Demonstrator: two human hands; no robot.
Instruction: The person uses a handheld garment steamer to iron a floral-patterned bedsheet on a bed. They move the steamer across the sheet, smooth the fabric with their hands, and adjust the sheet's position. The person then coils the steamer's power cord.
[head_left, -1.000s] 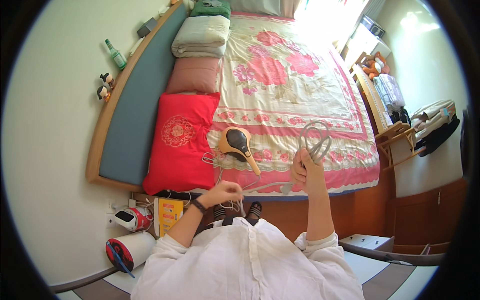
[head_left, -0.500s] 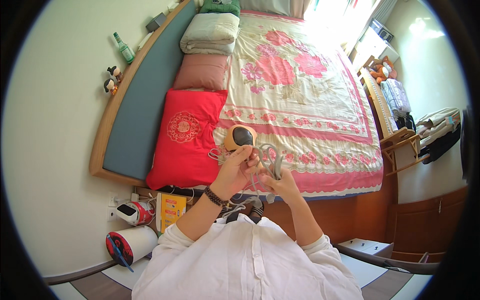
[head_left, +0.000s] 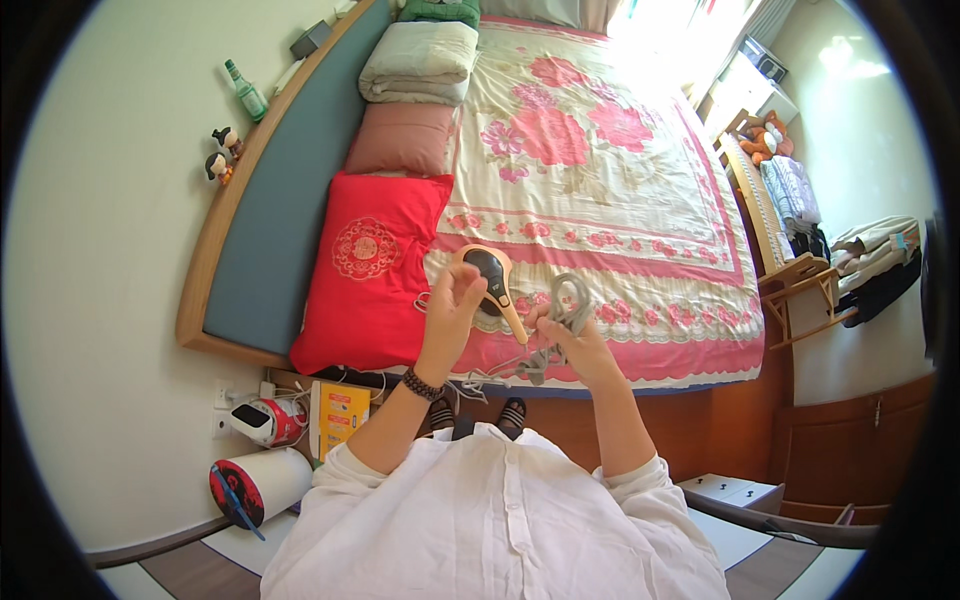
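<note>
My right hand [head_left: 580,350] grips a bundle of looped grey cord [head_left: 572,290], with more coils hanging below the fingers over the bed's near edge. My left hand [head_left: 455,305] is raised to the left of it, fingers loosely bent and thumb apart, with nothing visible in it. Just beyond the hands, on the bed, lies a gold-and-black handheld device [head_left: 488,270] that looks like a massager, its rounded head away from me and its handle pointing toward my right hand. My left fingers partly overlap its left edge in the picture; whether they touch it, I cannot tell.
A red pillow [head_left: 365,265] lies left of my hands, with a pink pillow [head_left: 400,138] and folded quilt [head_left: 418,62] farther along. The floral bedspread [head_left: 600,190] covers the bed. A yellow box [head_left: 342,415] and a white cylinder [head_left: 285,478] stand at lower left.
My hands have moved apart. The left has come off the cord and shifted slightly left and up; the right keeps the bundle and has moved right, uncovering the device's handle.
</note>
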